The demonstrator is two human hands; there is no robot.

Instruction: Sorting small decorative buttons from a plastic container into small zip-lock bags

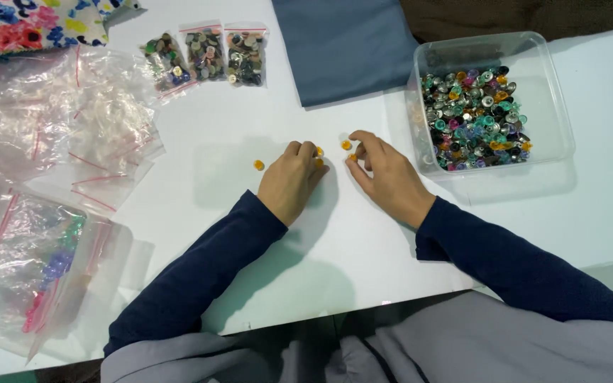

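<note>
The left hand (291, 179) is curled over small orange beads (318, 157) – the right hand (384, 174) pinches one, both left of the clear tub (555, 106) of mixed beads.

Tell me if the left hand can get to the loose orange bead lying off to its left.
Probably yes. The orange bead lies alone on bare white table just beside the left hand, with nothing between them.

Bright, even light from overhead. The white counter (264, 248) is near washed out. Soft grey shadows lie beside both arms and under the clear box (491, 99). Glare glints on the plastic bags (51, 128). Slight softness throughout; edges bend a little.
</note>
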